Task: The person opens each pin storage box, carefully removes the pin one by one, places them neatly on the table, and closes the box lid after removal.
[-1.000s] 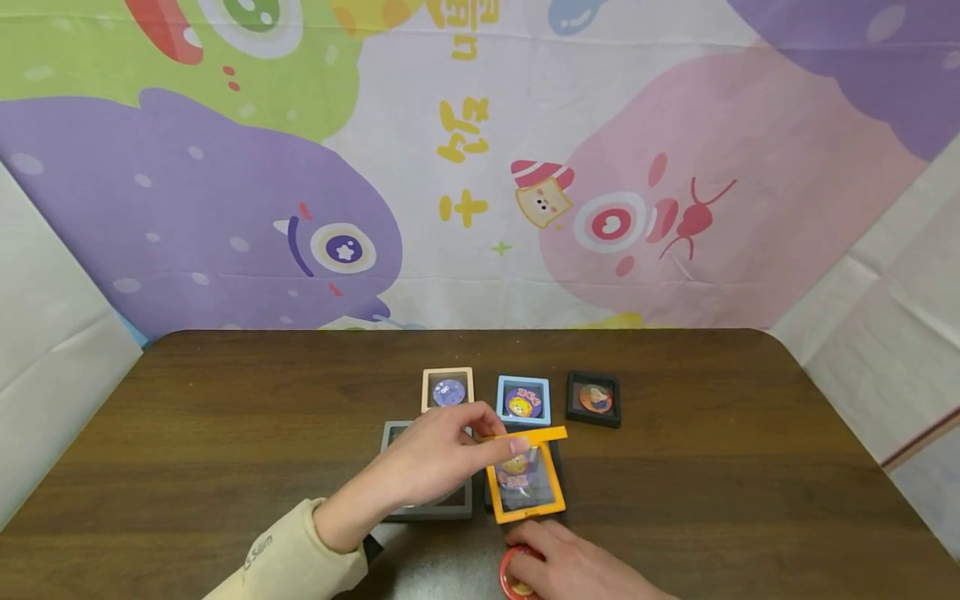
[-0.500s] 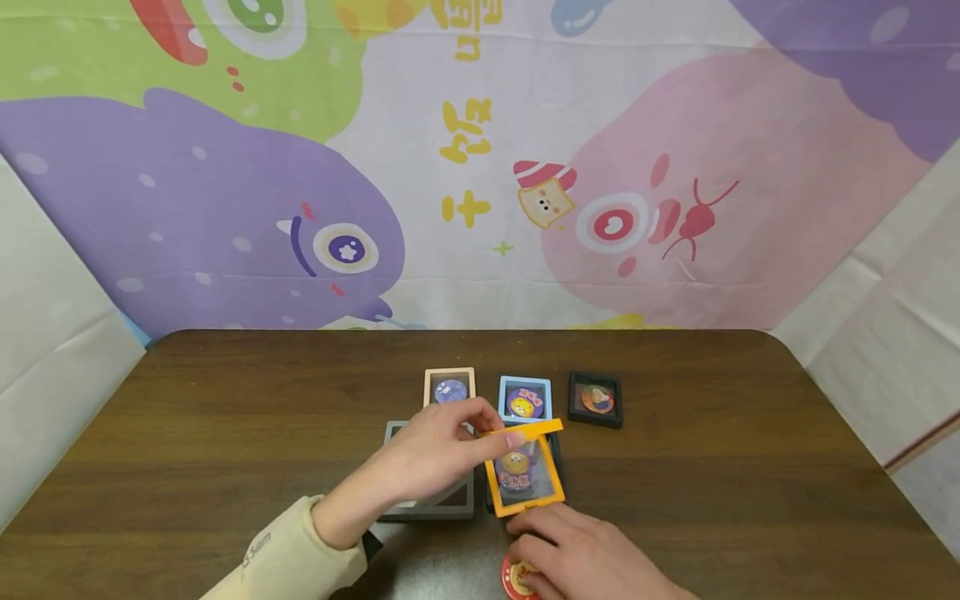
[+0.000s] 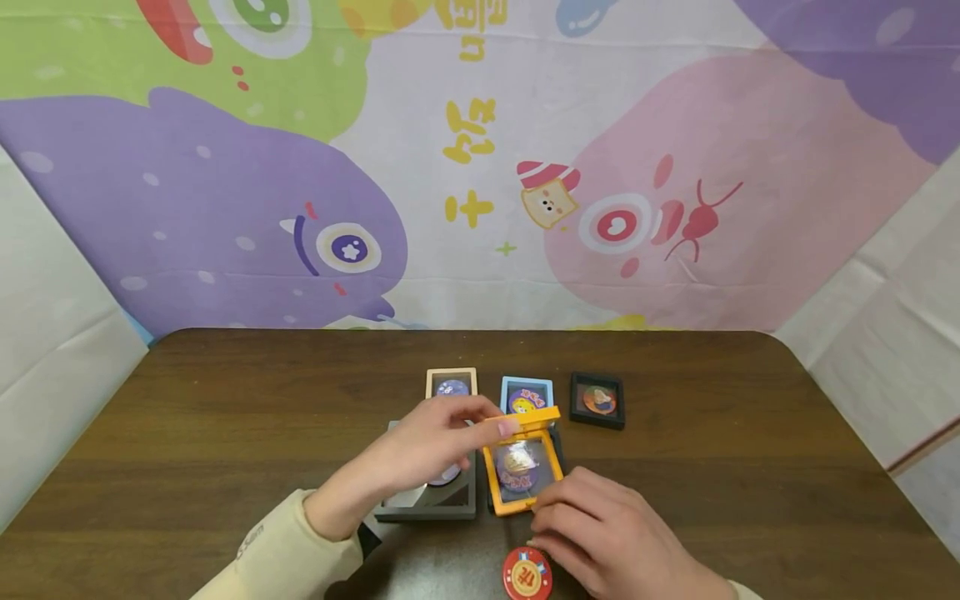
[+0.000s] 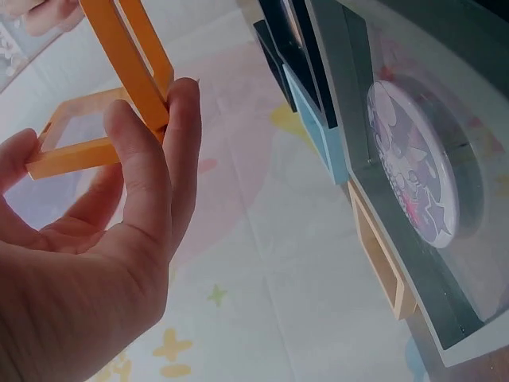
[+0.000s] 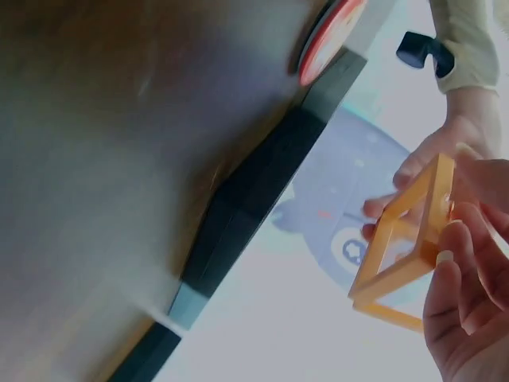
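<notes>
The orange hinged square frame looks like smooth plastic with a low sheen, its clear film shiny where light catches it. The red round badge has a smooth printed face. The large grey square frame appears matt plastic. The dark brown table shows smooth wood grain, softly glossy; the pastel printed backdrop is matt, creased cloth.

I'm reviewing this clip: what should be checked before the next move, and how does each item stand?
1. Orange frame opened: ok, its two halves stand apart.
2. Left hand gripping it: ok.
3. Right hand on it too: ok, at the near edge.
4. Red badge unobstructed: ok, printed face up on the table.
5. Red badge in either hand: not ok, neither holds it.
6. Clear film undamaged: cannot tell.
</notes>
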Demonstrator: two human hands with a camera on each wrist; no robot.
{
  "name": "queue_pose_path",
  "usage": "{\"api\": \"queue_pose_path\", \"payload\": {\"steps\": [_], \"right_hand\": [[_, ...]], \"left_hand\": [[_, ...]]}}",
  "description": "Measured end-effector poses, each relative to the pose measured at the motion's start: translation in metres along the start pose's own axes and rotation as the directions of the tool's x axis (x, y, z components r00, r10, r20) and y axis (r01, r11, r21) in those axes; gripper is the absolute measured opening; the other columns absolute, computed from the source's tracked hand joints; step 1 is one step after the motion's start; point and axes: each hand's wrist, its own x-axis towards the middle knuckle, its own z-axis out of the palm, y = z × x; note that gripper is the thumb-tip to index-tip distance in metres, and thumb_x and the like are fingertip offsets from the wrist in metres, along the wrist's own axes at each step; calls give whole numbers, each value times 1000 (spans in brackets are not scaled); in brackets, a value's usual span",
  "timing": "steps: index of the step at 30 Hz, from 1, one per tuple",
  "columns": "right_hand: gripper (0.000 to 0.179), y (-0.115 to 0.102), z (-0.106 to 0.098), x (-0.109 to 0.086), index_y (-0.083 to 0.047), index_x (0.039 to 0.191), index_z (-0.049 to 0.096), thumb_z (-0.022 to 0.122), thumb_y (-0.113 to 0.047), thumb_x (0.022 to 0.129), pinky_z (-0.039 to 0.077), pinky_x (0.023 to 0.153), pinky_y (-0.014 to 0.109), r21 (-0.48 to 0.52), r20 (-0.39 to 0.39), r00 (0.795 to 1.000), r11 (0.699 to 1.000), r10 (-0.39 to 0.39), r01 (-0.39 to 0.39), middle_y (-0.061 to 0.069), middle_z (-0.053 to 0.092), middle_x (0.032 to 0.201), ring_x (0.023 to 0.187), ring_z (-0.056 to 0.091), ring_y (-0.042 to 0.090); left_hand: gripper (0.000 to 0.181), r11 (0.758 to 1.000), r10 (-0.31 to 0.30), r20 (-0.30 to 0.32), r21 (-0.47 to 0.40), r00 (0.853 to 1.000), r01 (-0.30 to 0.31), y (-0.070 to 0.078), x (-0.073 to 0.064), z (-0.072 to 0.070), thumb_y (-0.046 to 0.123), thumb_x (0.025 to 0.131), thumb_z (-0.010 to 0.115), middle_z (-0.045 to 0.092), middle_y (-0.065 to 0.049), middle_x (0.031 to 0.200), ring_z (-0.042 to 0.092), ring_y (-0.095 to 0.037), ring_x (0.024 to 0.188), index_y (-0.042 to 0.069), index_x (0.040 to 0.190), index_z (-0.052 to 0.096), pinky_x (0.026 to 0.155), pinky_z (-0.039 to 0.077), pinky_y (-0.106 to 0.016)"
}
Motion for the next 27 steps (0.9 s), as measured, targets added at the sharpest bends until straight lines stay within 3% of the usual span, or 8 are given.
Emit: {"api": "queue_pose_path", "payload": {"steps": [5, 10, 18, 27], "right_hand": [[10, 5, -9, 3, -14, 95, 69, 67, -23, 97, 47, 74, 16, -18, -8, 1000, 1000, -21, 21, -5, 61, 99, 84, 54, 8], [19, 6, -16, 7, -14, 92, 70, 61, -28, 101, 47, 72, 19, -105, -18, 999, 994, -33, 31, -5, 62, 97, 82, 54, 9], [29, 9, -27, 8, -11, 89, 71, 53, -28, 104, 48, 69, 24, -168, -15, 998, 985, -55, 51, -3, 63, 95, 80, 55, 13], [24, 9, -28, 12, -8, 89, 72, 56, -21, 103, 49, 68, 24, -158, -30, 989, 978, -142, 136, -1, 64, 91, 77, 56, 14]], "left_hand": [[35, 999, 30, 29, -19, 999, -29, 2, -1, -2, 45, 97, 61, 66, -5, 98, 63, -28, 74, 14, 107, 73, 59, 52, -40], [37, 996, 61, 70, -74, 996, -56, 2, -1, -6, 43, 99, 58, 68, -4, 101, 61, -30, 89, 11, 109, 74, 72, 54, -47], [43, 993, 71, 90, -98, 993, -62, -1, 0, -9, 41, 102, 54, 70, -6, 106, 62, -35, 95, 5, 116, 73, 75, 55, -40], [50, 997, 5, 100, -79, 995, 3, 2, -1, -8, 45, 105, 45, 67, -5, 110, 62, -21, 95, 5, 117, 72, 79, 55, -35]]}}
